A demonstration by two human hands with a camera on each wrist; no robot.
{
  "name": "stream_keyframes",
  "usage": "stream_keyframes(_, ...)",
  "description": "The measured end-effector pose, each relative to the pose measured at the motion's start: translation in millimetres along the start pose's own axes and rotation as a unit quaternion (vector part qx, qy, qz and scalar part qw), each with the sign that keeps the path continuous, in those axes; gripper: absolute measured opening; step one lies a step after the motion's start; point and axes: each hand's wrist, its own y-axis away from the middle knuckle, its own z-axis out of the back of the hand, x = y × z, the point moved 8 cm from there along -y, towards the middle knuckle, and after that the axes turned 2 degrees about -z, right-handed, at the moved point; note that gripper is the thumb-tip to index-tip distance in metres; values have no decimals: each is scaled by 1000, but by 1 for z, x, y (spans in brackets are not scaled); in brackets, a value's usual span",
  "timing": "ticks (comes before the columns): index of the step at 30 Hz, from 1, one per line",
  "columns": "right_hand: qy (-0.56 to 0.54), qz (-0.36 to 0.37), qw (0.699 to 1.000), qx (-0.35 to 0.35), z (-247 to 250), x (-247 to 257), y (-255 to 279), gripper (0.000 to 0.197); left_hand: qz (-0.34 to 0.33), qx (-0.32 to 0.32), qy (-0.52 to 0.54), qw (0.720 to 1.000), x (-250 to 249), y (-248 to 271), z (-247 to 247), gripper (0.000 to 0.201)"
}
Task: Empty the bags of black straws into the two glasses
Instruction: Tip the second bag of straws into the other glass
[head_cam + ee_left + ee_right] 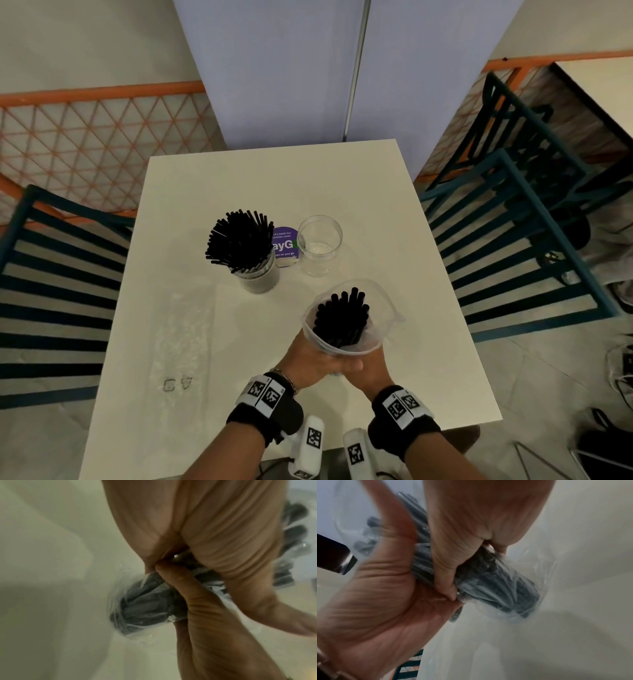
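Note:
Both hands grip one clear plastic bag [352, 308] of black straws [340, 318] near the table's front, its open mouth up. My left hand [308, 363] wraps its lower part from the left and my right hand [368, 375] from the right. In the left wrist view, my left hand [214, 534] and right hand [205, 615] squeeze the bag [147, 605], whose bottom is at the tabletop. The right wrist view shows my right hand [479, 520] and left hand [376, 588] curled round the bag [501, 588]. Behind it stand a glass [262, 277] full of straws and an empty glass [320, 245].
An empty clear bag [181, 329] lies flat on the white table [205, 185] at the left. A purple sticker [286, 245] sits between the glasses. Dark teal slatted chairs [61, 281] flank the table on both sides. A pale partition stands behind the far edge.

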Motion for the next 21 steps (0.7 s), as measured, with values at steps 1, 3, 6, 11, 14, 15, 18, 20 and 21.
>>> stream_keyframes(1, 31, -4, 1000, 0, -2, -4, 2, 44, 11, -5, -21, 1000, 5, -1, -1, 76)
stream_keyframes(3, 74, -15, 997, -3, -3, -16, 4, 33, 26, -5, -56, 998, 13, -3, -4, 77)
stream_keyframes(6, 120, -43, 992, -1, -4, -28, 5, 33, 29, 12, -89, 996, 22, -5, -5, 71)
stream_keyframes(11, 164, -61, 985, 12, -10, -43, 7, 37, 37, -7, -147, 988, 26, -7, 0, 98)
stream_keyframes(14, 153, -58, 987, 6, -11, -43, 9, 26, 41, -64, -138, 988, 22, -10, 5, 119)
stream_keyframes(15, 143, -61, 988, 7, -11, -39, 10, 28, 44, -78, -137, 987, 21, -11, 6, 126)
stream_keyframes(18, 113, -86, 989, 38, -10, -25, 11, 41, 65, -104, -115, 986, 19, -10, 10, 118)
stream_keyframes(20, 117, -96, 984, 91, -11, -7, 13, 42, 64, -113, -58, 990, 13, -6, 13, 116)
stream_keyframes(21, 128, -100, 978, 129, -13, 5, 15, 40, 54, -119, -8, 991, 6, -2, 13, 109)
